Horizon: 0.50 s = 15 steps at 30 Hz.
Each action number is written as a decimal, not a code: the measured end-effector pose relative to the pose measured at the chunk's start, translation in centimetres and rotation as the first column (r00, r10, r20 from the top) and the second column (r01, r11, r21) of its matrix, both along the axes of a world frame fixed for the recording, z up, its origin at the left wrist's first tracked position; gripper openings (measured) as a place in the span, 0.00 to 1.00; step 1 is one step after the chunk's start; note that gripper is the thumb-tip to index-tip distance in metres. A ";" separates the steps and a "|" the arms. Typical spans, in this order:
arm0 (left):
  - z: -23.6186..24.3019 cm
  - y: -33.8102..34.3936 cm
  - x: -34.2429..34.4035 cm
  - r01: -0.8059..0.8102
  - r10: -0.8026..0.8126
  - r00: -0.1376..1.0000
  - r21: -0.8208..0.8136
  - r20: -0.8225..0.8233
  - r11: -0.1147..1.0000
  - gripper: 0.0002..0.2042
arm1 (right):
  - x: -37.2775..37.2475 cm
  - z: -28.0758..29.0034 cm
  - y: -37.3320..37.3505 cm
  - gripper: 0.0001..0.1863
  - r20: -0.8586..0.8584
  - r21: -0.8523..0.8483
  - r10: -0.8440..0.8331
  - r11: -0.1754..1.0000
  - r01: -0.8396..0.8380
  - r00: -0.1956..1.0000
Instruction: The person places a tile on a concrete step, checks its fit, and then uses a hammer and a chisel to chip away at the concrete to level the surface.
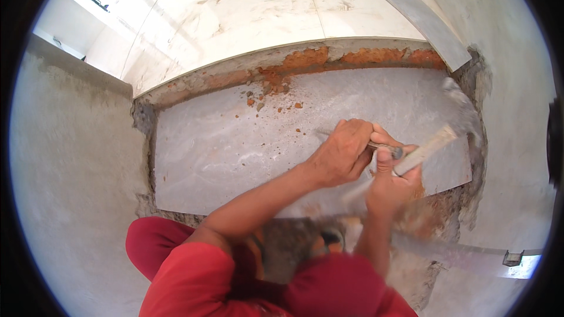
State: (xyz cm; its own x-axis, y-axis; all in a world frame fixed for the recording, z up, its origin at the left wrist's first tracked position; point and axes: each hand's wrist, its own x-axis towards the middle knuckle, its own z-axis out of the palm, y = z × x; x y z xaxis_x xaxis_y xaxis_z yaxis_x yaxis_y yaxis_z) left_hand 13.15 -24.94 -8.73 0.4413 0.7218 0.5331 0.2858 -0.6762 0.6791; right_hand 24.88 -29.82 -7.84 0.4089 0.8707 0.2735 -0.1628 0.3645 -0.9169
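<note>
Gripping a slim metal chisel (397, 152) in the left hand (345, 148), with fingers and thumb curled tight around the shaft. Poking out of that fist at both ends, with the narrow tip to its left and the rounded head to its right. Clasping a hammer (432, 145) in the right hand (392, 186), clamped on the pale handle. Slanting from that grip outward and to the right, up to a head too blurred to outline. Close together, with the right hand just to the right of the left and a little nearer the body; impossible to tell whether touching. With the chisel's head just beside the right thumb and near the hammer's handle; hard to tell whether in contact.

Working over a grey slab (205, 152), spread beneath both hands and well out to their left. Strewn beyond the left hand with reddish crumbs (298, 105), thickening farther out into a small heap (275, 82) by an exposed brick edge (305, 57). Topped beyond that by pale, smudged tiles (247, 12). Flanked well left of the hands by a bare grey wall (76, 141). Clad in dark red trousers (155, 238), with knees bent on the near side of both hands.
</note>
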 end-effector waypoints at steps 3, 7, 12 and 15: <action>1.9 -1.0 -0.4 0.187 -0.186 0.982 -0.094 0.014 0.978 0.11 | 1.8 1.5 -0.1 0.14 0.094 0.116 -0.055 0.992 0.044 0.994; 1.6 2.8 -6.0 -0.070 0.073 0.997 -0.144 0.019 0.987 0.17 | 2.6 3.8 -1.4 0.17 -0.169 0.140 0.037 0.990 -0.014 0.985; -6.0 8.7 -13.5 -0.966 0.855 0.242 -0.032 -0.458 0.256 0.25 | 3.3 4.9 -2.5 0.19 -0.195 0.210 0.131 0.974 -0.089 0.972; -9.2 9.8 -12.5 -0.985 0.882 0.111 0.065 -0.458 0.157 0.31 | 2.9 4.9 -2.6 0.18 -0.186 0.193 0.144 0.975 -0.108 0.972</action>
